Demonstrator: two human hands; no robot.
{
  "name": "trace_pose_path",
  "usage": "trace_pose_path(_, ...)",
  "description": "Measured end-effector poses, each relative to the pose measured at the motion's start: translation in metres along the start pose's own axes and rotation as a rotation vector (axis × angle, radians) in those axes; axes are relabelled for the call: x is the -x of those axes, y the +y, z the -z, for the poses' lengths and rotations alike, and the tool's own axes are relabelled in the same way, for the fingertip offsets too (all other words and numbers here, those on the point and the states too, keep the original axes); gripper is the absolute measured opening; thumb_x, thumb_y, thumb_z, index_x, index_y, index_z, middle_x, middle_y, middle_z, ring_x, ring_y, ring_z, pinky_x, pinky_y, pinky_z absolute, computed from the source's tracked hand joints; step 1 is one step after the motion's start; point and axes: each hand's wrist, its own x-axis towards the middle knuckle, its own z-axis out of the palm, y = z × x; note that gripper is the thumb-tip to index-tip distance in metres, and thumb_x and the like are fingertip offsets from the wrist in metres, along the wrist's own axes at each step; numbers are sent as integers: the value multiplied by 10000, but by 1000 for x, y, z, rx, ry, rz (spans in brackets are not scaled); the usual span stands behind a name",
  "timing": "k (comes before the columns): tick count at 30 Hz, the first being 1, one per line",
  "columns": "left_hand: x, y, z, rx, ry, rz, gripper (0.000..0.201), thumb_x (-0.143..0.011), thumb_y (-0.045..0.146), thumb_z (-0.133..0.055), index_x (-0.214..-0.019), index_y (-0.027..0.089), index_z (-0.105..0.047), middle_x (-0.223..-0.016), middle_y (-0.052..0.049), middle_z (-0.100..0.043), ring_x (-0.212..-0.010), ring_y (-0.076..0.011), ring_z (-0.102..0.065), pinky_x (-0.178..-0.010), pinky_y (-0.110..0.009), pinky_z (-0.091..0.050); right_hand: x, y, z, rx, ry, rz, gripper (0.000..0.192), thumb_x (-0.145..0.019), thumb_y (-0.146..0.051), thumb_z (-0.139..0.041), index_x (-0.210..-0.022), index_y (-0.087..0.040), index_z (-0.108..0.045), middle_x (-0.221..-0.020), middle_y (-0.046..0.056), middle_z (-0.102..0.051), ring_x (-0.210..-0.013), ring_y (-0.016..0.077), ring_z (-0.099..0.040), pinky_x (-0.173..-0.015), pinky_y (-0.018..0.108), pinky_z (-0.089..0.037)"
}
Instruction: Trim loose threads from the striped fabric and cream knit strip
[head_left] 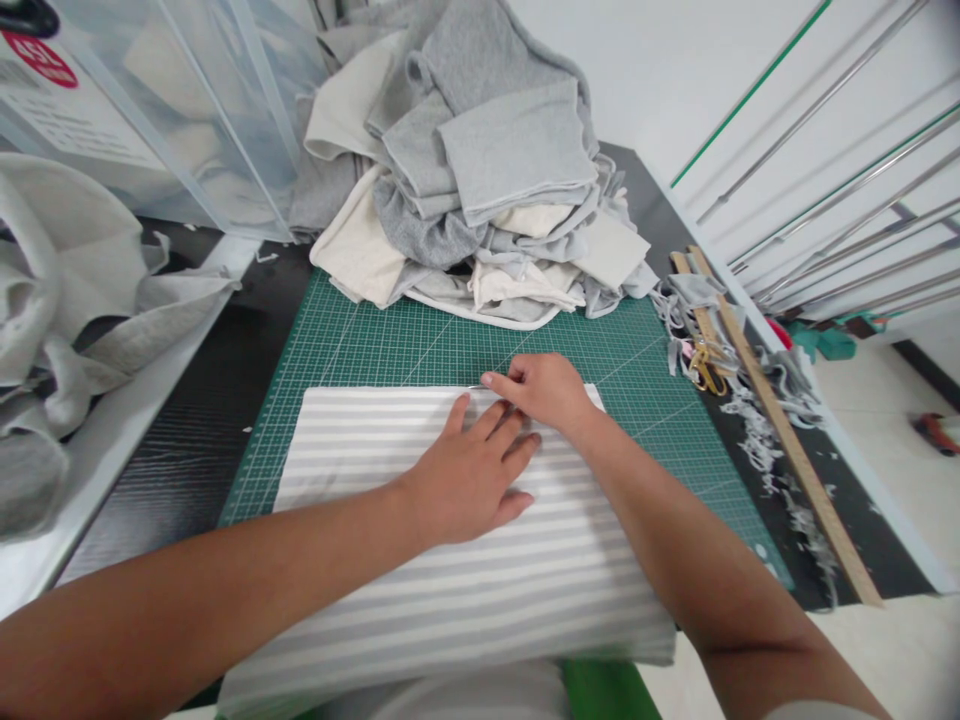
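A grey-and-white striped cloth (360, 590) lies flat over a green cutting mat (360, 345), its near end hanging over the table's front edge. My left hand (472, 480) rests palm down on the cloth with the fingers spread. Just beyond it, at the cloth's far edge, my right hand (544, 390) is closed, thumb pointing left. A thin dark sliver, perhaps metal, shows at that thumb's tip; the rest of what it grips is hidden by the fingers.
Grey and cream cloth pieces (510, 150) are heaped at the back. A clear plastic bin (217, 120) stands back left, with more cloth (82, 270) before it. On the right lie a wooden strip (795, 440), gold-handled scissors (705, 370) and cloth scraps (761, 440).
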Motion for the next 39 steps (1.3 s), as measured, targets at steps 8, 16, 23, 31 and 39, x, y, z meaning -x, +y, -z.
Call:
trace_pose_path(8,-1,-1,0,-4,2,-9,557,-927,557,-392,-1364,218,-464,-1417,-120,-445,-1341,-330,-323,-1119,-574,-150,0,-1,1,48,-27,19,572,-830,-700,-432,-612,-208,-625,-598,11,-612,-556,127,-483,-530,282,-223)
trace_pose_path(16,-2,-2,0,4,1,-15,568,-927,564,-384,-1368,215,-458,-1432,-124,-430,-1345,-331,-318,-1122,-573,-148,-2,-2,0,55,-28,5,581,-825,-708,-430,-585,-207,-603,-595,11,-611,-547,125,-465,-527,282,-217)
trace_pose_path(23,-2,-1,0,7,-2,-16,566,-928,559,-386,-1369,212,-456,-1432,-128,-427,-1345,-332,-318,-1122,-577,-150,-2,-2,1,53,-30,11,591,-827,-709,-420,-566,-204,-577,-584,11,-600,-534,121,-450,-517,280,-212)
trace_pose_path(31,-1,-1,0,12,3,-20,562,-929,562,-383,-1359,209,-464,-1421,-130,-434,-1338,-328,-328,-1121,-575,-154,-4,-2,1,59,-41,17,593,-824,-709,-423,-564,-201,-584,-561,8,-574,-527,118,-433,-517,284,-208)
trace_pose_path(39,-3,-2,-1,14,-2,-18,570,-926,566,-387,-1365,210,-461,-1418,-122,-441,-1339,-332,-324,-1124,-587,-141,-4,-5,0,70,-17,9,598,-806,-733,-427,-565,-207,-580,-576,0,-587,-523,119,-419,-512,276,-202)
